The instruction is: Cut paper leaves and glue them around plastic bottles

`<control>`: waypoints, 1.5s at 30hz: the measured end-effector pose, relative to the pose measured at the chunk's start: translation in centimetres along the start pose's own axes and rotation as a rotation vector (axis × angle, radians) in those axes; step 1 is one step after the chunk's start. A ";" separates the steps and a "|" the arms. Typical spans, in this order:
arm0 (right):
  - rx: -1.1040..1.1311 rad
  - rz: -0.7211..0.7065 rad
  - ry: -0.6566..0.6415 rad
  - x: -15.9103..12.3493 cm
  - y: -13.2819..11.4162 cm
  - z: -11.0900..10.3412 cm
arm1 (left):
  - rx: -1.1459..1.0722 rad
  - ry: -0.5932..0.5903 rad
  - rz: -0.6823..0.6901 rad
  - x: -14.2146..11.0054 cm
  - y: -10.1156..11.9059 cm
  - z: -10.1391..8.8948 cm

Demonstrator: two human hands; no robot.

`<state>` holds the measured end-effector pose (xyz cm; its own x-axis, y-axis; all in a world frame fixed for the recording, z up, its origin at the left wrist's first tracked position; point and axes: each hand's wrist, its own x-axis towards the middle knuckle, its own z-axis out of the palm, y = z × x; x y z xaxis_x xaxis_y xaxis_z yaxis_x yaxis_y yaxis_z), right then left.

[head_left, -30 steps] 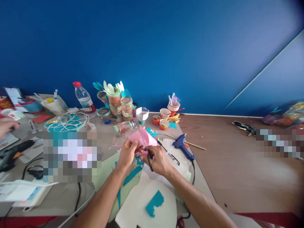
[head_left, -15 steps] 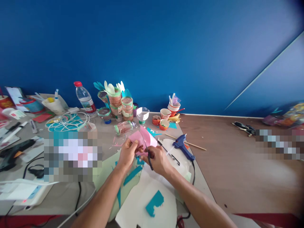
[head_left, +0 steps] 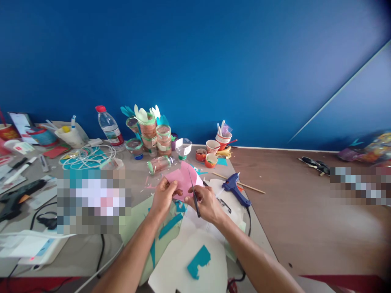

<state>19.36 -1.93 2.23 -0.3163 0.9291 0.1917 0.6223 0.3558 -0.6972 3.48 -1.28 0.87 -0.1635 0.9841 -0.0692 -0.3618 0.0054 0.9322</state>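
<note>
The left hand (head_left: 163, 195) is closed on a pink sheet (head_left: 182, 179), thumb on top and fingers underneath, pinching its near left edge. The sheet is held just above the table (head_left: 275, 195), tilted up and away from the person, with its far corner pointing toward the jars (head_left: 155, 136). The right hand (head_left: 206, 203) is closed around the black handles of scissors (head_left: 193, 191), fingers curled through the loops. The blades point up and away and lie across the pink sheet near its right side; the blades look nearly together, though how far they part cannot be told at this size. The two hands sit close beside each other, with the sheet bridging them.

Under the hands lie pale green and white sheets (head_left: 195, 252) with teal scraps (head_left: 199, 260) on them. Just right of the right hand lies a blue glue gun (head_left: 233, 187), its cord running off toward the near table edge, and a thin wooden stick (head_left: 241, 183) behind it. Farther back stand paper cups (head_left: 218, 144) and a water bottle (head_left: 107, 127) with a red cap; its label carries print too small to read. A coil of white cable (head_left: 85, 156) lies to the left, and a black glue gun (head_left: 16, 197) near the left edge. No writing anywhere can be made out.
</note>
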 end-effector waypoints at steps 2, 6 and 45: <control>-0.012 -0.005 -0.023 0.1 0.0 0.0 | 0.002 -0.014 -0.003 0.1 -0.2 -0.1; -0.059 -0.019 -0.033 0.1 0.0 0.1 | 0.009 -0.029 0.001 0.1 -0.4 -0.2; -0.109 0.059 -0.014 0.3 0.6 0.7 | 0.154 -0.136 0.000 0.0 -0.3 -0.1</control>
<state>19.13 -1.49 1.41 -0.2865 0.9475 0.1422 0.7142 0.3102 -0.6274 3.50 -1.34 0.60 -0.0338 0.9990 -0.0304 -0.2152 0.0225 0.9763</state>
